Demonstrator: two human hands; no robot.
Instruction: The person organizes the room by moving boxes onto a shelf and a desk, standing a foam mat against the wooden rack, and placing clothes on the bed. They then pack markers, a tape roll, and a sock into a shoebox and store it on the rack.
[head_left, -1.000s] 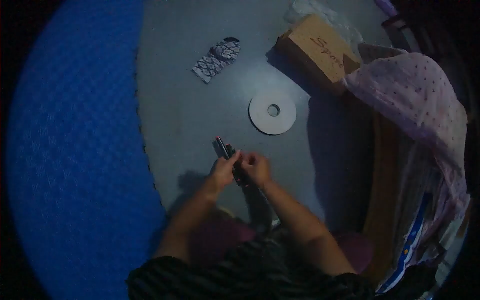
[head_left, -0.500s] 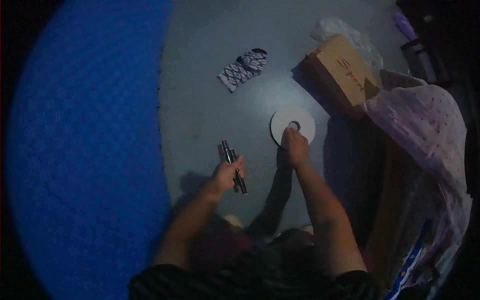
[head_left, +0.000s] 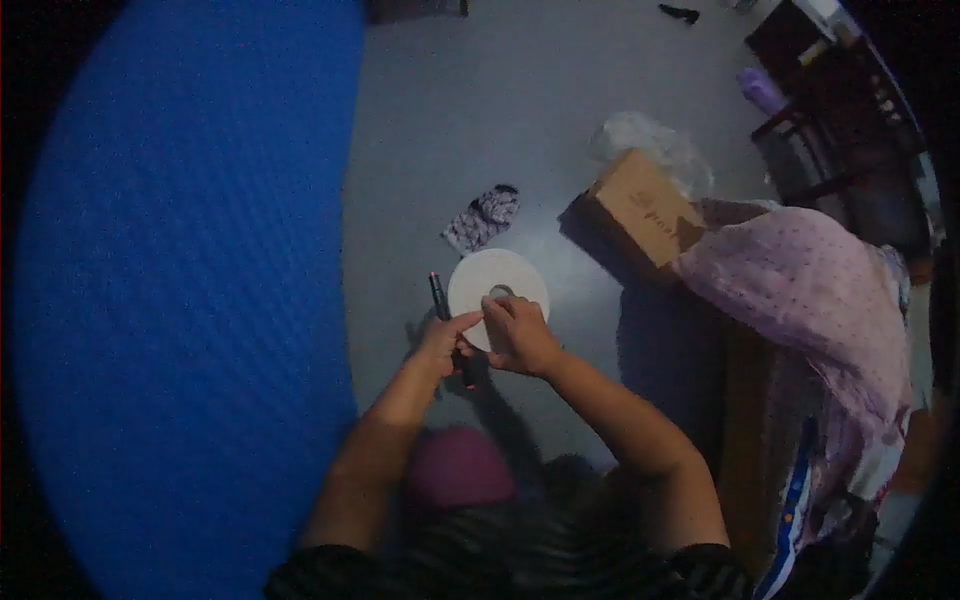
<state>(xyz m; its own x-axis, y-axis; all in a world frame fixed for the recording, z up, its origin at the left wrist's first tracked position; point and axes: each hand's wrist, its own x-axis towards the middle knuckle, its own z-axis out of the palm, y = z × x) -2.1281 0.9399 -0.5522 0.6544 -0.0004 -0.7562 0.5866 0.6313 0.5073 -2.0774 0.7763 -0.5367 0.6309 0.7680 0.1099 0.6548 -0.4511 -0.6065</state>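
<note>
In the head view my left hand (head_left: pixel 442 348) is closed around black markers (head_left: pixel 437 290) with reddish ends; how many is hidden by the fingers. Its thumb reaches onto the near left edge of a flat white roll (head_left: pixel 480 272) with a round centre hole. My right hand (head_left: pixel 523 340) grips the same roll from the near side, fingertips at the hole and the rest folded over the face. Just beyond the roll, a patterned grey-and-black sock (head_left: pixel 482 218) lies on the floor.
A blue textured mat (head_left: pixel 200 280) covers the left side. To the right stand a cardboard box (head_left: pixel 645 205), clear plastic (head_left: pixel 660 145) behind it and a pink dotted cloth (head_left: pixel 800 270) draped over something. Dark furniture (head_left: pixel 850 150) is at the far right.
My right hand has lifted the white roll and brought it left to my left hand, whose thumb now meets it. The view has tilted up, showing more floor ahead.
</note>
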